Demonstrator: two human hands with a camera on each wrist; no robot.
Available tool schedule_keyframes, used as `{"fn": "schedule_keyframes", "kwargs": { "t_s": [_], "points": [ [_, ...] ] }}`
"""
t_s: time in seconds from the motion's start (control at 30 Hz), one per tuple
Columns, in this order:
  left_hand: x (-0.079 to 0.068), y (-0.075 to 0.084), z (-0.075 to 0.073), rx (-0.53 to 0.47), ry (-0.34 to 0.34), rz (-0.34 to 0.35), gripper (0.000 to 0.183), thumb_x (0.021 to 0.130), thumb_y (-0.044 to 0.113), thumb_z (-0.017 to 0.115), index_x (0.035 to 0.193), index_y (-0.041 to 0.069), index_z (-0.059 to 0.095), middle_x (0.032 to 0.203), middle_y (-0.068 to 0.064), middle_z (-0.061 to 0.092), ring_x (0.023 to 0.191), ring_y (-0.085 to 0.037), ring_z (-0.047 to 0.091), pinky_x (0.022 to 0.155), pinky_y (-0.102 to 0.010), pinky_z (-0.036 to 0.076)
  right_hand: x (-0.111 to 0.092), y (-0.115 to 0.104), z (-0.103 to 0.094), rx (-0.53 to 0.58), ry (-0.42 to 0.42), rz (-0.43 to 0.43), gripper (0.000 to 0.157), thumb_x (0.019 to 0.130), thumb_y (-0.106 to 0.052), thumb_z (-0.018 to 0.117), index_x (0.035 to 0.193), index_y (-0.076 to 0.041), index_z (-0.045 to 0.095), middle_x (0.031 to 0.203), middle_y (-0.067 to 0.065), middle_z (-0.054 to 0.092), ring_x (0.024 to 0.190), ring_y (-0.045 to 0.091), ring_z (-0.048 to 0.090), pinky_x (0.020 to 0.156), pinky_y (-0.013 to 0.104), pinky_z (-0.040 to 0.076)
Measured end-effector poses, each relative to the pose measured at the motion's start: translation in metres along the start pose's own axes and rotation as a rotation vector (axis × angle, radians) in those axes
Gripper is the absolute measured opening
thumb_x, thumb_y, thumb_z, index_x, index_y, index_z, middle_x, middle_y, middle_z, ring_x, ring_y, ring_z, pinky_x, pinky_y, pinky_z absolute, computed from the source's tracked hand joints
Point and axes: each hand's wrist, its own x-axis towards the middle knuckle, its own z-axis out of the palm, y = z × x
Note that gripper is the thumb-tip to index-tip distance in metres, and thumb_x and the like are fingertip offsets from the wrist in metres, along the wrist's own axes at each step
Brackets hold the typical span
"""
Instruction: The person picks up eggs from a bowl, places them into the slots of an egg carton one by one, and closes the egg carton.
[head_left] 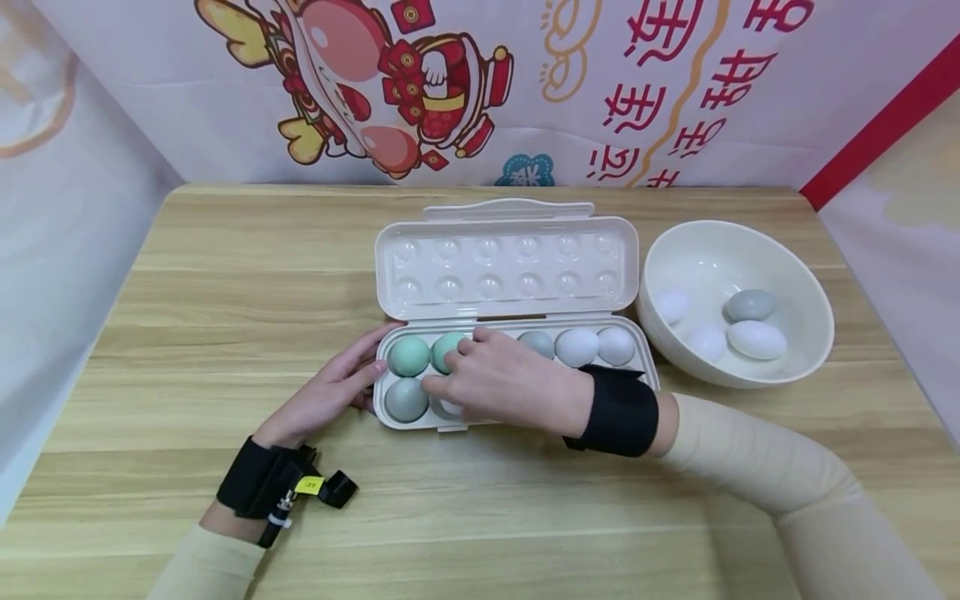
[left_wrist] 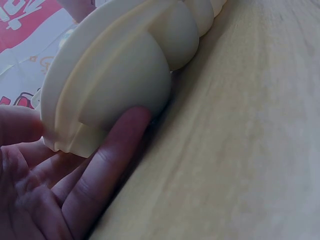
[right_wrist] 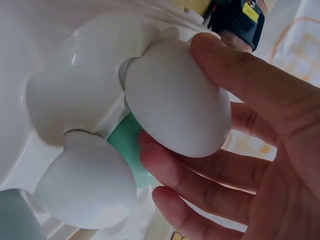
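A white egg box (head_left: 506, 304) is lying open, the left hand (head_left: 330, 392) gripping its left end. At its near row, the right hand (head_left: 506, 379) is holding a white egg (right_wrist: 175, 100) beside a gray-green egg (head_left: 407, 401).

White backdrop (head_left: 570, 125) with red lettering (head_left: 636, 107) behind wood-grain table (head_left: 225, 283).

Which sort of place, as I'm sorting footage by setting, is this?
Probably a small indoor recording booth rather than a working kitchen: a printed backdrop stands right behind the wood-grain table, pale sheeting flanks it, and black wrist straps are worn.
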Motion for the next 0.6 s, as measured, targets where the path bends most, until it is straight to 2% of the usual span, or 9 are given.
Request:
{"fn": "schedule_keyframes", "kwargs": {
  "t_s": [0.2, 0.37, 0.6],
  "points": [
    [0.0003, -0.0005, 0.0000, 0.005, -0.001, -0.007, 0.050, 0.105, 0.020, 0.042, 0.153, 0.017, 0.026, 0.140, -0.016, 0.038, 0.089, -0.023, 0.059, 0.065, -0.034, 0.054, 0.0043, -0.0021, 0.0017, -0.073, 0.013, -0.061, 0.011, 0.091, -0.018, 0.060, 0.098, -0.025, 0.065, 0.077, -0.003, 0.060, 0.068, 0.014, 0.055, 0.057, 0.025, 0.040],
    [0.0012, -0.0012, 0.0000, 0.008, -0.007, -0.006, 0.050, 0.105, 0.021, 0.042, 0.153, 0.017, 0.026, 0.140, -0.016, 0.037, 0.091, -0.024, 0.058, 0.065, -0.034, 0.054, 0.0065, -0.0042, 0.0015, -0.127, -0.011, -0.132, 0.010, 0.093, -0.019, 0.059, 0.097, -0.025, 0.066, 0.081, -0.005, 0.060, 0.073, 0.013, 0.056, 0.062, 0.025, 0.043],
    [0.0003, -0.0017, -0.0001, 0.009, -0.001, -0.005, 0.050, 0.105, 0.021, 0.042, 0.153, 0.018, 0.026, 0.139, -0.016, 0.039, 0.092, -0.025, 0.057, 0.065, -0.034, 0.054, 0.0080, -0.0046, 0.0004, -0.127, -0.037, -0.148, 0.011, 0.093, -0.021, 0.059, 0.098, -0.025, 0.067, 0.084, -0.006, 0.061, 0.078, 0.013, 0.058, 0.065, 0.026, 0.044]
  ]
}}
